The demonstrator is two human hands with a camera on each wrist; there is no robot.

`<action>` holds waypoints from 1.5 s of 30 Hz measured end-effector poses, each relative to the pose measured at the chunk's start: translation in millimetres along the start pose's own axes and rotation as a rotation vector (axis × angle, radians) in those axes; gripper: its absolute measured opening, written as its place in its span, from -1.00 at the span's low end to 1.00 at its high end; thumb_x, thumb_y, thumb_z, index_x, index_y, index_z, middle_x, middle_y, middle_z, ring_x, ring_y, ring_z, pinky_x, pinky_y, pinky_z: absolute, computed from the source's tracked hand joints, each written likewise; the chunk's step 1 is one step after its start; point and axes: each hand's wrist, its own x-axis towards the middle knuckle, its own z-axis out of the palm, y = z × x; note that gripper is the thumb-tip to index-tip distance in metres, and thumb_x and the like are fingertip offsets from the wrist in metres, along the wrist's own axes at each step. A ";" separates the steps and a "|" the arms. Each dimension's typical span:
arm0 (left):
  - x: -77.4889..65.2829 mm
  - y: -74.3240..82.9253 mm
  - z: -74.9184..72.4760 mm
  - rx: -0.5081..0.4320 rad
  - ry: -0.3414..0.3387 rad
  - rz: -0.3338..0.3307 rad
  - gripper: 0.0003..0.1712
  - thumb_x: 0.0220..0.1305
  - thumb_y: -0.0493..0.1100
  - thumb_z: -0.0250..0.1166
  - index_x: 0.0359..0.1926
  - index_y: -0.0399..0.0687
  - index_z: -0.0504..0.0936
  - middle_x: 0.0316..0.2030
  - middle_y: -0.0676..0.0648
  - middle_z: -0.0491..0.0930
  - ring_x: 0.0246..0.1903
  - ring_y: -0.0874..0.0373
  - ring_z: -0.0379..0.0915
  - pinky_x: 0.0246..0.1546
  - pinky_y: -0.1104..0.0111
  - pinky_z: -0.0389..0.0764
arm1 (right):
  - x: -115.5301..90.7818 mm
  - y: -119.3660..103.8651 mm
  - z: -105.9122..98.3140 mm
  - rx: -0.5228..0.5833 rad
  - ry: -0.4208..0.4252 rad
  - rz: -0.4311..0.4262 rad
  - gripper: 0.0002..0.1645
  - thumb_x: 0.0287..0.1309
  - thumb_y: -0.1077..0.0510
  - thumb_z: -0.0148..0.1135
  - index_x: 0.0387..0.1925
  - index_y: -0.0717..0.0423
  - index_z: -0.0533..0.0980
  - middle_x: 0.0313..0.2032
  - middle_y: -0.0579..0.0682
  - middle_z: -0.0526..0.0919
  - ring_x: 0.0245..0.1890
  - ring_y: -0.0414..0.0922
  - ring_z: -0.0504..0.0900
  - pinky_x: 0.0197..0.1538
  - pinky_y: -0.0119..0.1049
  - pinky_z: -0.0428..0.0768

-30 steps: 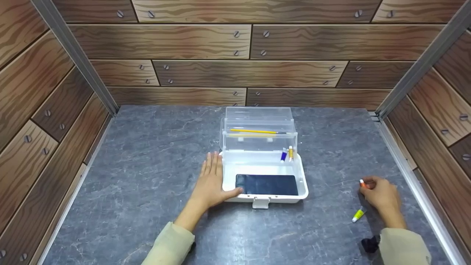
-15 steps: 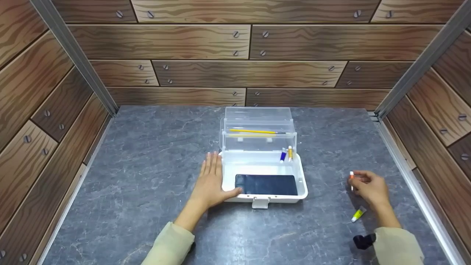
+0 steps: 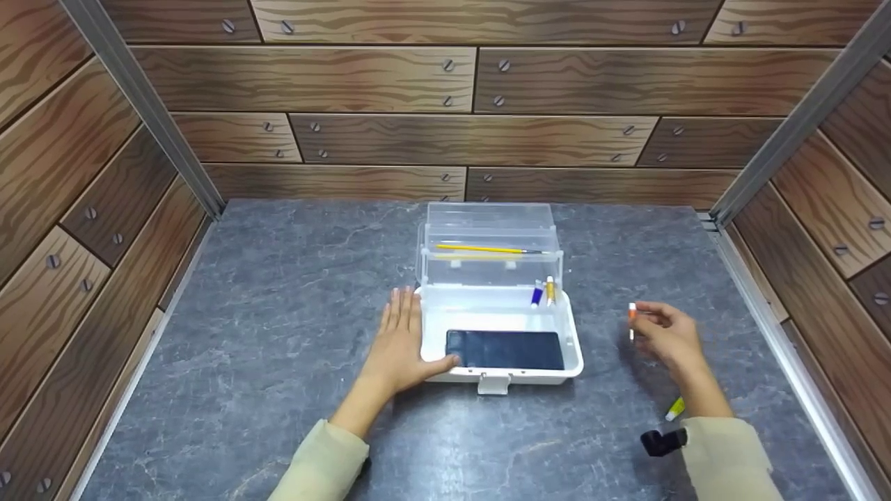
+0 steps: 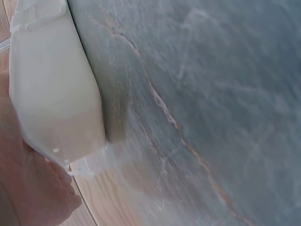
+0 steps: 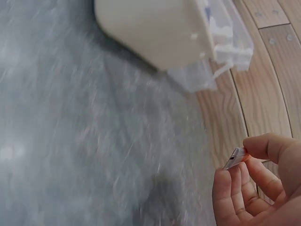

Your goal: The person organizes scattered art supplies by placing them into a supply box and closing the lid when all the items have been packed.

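Head view, hands: two. Right hand (image 3: 669, 335), one, pinching one orange tube (image 3: 632, 312) with a white cap between thumb and fingers, held over the table (image 3: 278, 292) to the right of the box. Left hand (image 3: 397, 351), one, fingers straight along the left wall of one white box (image 3: 576, 341), thumb over its near-left rim.

Box contents: one dark, phone-like slab (image 3: 505, 350), lying flat at the near side; one blue tube (image 3: 537, 294) and one yellow tube (image 3: 550, 289), side by side towards the far right corner. Clear lid (image 3: 487, 216), one, open at the back, with one yellow-handled brush (image 3: 480, 248) across it; a second yellow line below may be a reflection. Front latch (image 3: 493, 385), one.

On the table: one yellow-green tube (image 3: 675, 408), partly behind the right forearm. Tubes in all: four. Markings: too small to read.

Against the earlier frames: right hand and orange tube have moved towards the box; the forearm now covers part of the yellow-green tube; left hand unchanged.
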 end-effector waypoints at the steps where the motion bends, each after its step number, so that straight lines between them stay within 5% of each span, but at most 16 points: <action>1: 0.2 0.0 0.1 -0.001 0.001 0.001 0.54 -0.03 0.72 0.08 0.55 -0.37 -0.20 0.55 -0.38 -0.22 0.55 -0.26 -0.41 0.55 0.03 -0.24 | 0.5 -2.3 2.3 0.010 -0.002 0.003 -0.37 0.25 0.14 0.32 0.28 0.28 0.39 -0.23 -0.20 0.64 -0.36 -0.30 0.66 -0.27 -0.34 0.73; 7: 0.7 -0.8 0.4 0.017 0.010 0.004 0.55 -0.03 0.75 0.01 0.55 -0.37 -0.19 0.55 -0.37 -0.22 0.55 -0.28 -0.38 0.55 -0.01 -0.19 | 4.0 -17.8 15.1 0.013 -0.013 -0.009 -0.39 0.26 0.15 0.30 0.29 0.26 0.40 -0.27 -0.29 0.63 -0.31 -0.33 0.66 -0.25 -0.37 0.71; 28: -1.2 -0.4 -0.1 -0.004 0.027 0.018 0.53 -0.02 0.72 0.07 0.53 -0.42 -0.14 0.54 -0.41 -0.18 0.54 -0.31 -0.35 0.54 -0.03 -0.16 | 8.4 -48.2 62.2 0.110 -0.030 -0.094 -0.46 0.19 0.27 0.31 0.19 0.36 0.45 -0.27 -0.10 0.62 -0.35 -0.25 0.65 -0.31 -0.37 0.72; 45: 0.3 -1.1 1.6 0.016 0.016 0.005 0.53 -0.02 0.72 0.07 0.54 -0.39 -0.17 0.55 -0.38 -0.20 0.54 -0.27 -0.39 0.54 -0.03 -0.13 | 10.0 -64.8 79.3 0.119 -0.044 -0.098 -0.46 0.16 0.29 0.32 0.19 0.33 0.48 -0.30 -0.10 0.58 -0.41 -0.26 0.61 -0.35 -0.34 0.72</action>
